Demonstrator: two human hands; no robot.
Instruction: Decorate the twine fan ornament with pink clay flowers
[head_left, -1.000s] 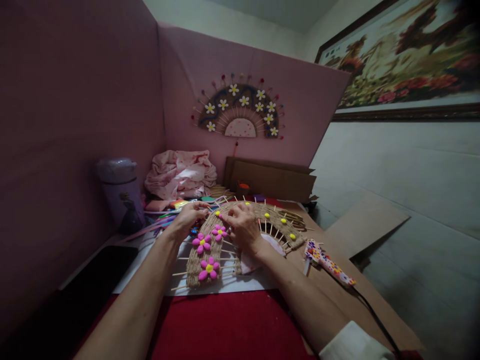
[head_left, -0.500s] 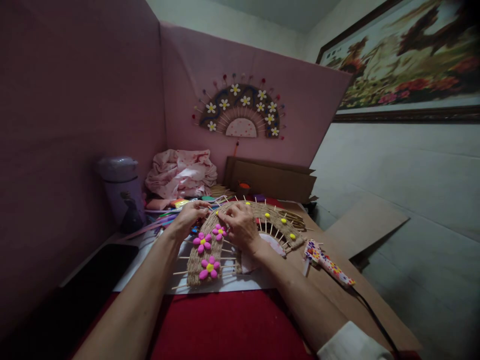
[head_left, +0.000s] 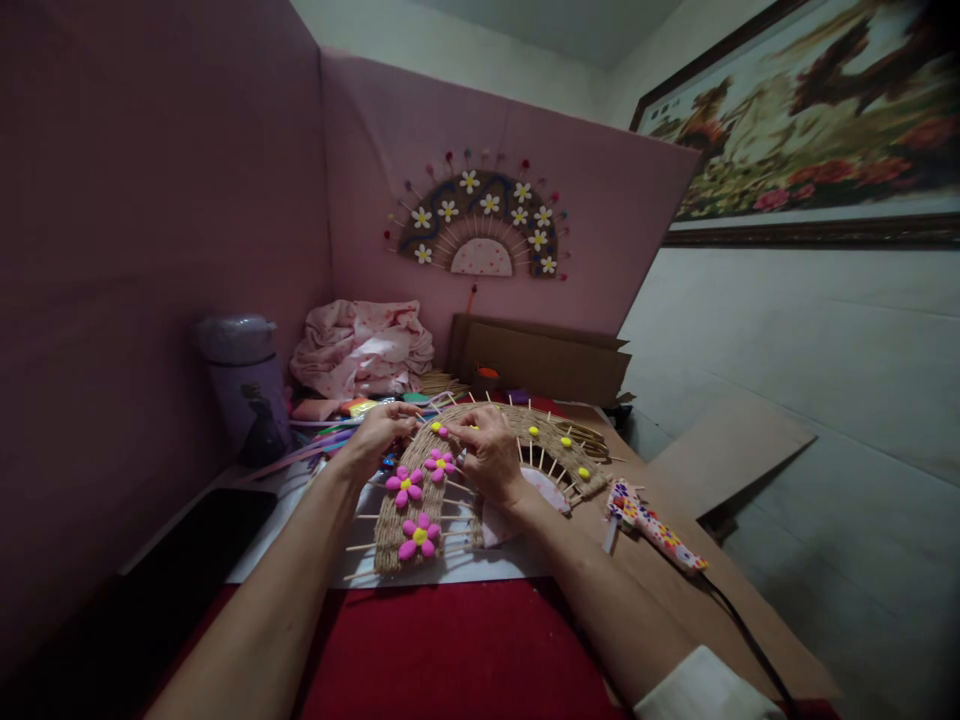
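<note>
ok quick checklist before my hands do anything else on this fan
1. Left hand at the twine fan's upper left edge: ok; how firmly it holds, cannot tell.
2. Right hand index finger at the lone pink petal: ok.
3. That petal stuck down: cannot tell.
4. Three pink flowers complete with yellow centres: ok.
5. Three yellow dots on the right side ringed with petals: not ok, all bare.
6. Floral glue gun clear of both hands: ok.

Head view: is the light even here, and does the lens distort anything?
Head view: dim and uneven, a brighter patch on the pink cloth, deep shadow at lower left; head view: the framed picture seems stretched toward the darkened upper right corner.
</note>
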